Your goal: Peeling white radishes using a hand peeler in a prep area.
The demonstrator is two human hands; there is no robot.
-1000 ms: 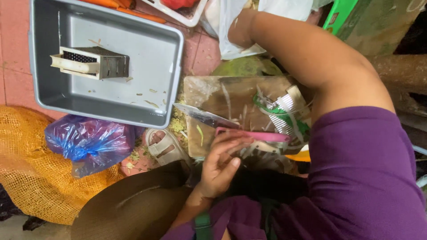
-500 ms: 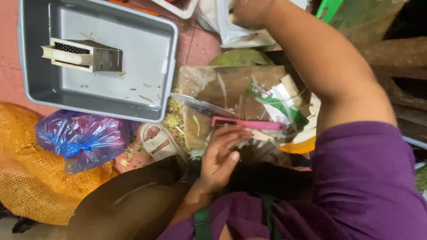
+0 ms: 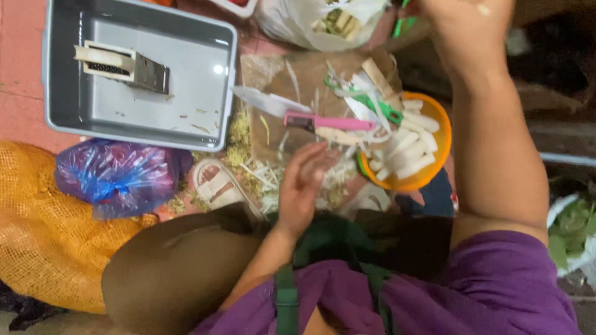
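My left hand (image 3: 303, 186) hovers palm-down over pale peelings, its fingertips just below a pink-handled knife (image 3: 323, 121) and holding nothing. The knife lies on a brown board (image 3: 279, 74). Right of it, an orange bowl (image 3: 434, 124) holds white peeled sticks, and a green peeler (image 3: 380, 107) lies at its rim. My right arm reaches far up the right side. My right hand (image 3: 467, 17) is at the top edge, partly cut off, so its grip is hidden.
A grey tub (image 3: 205, 118) at upper left holds a metal box grater (image 3: 124, 65). Below it lie a blue plastic bag (image 3: 115, 177), a yellow mesh sack (image 3: 37, 229) and a sandal (image 3: 217, 185). A white bag of cut pieces (image 3: 310, 22) is at the top.
My right arm has stretched further up and away, uncovering the orange bowl. My left hand has stayed beside the knife, fingers now straighter.
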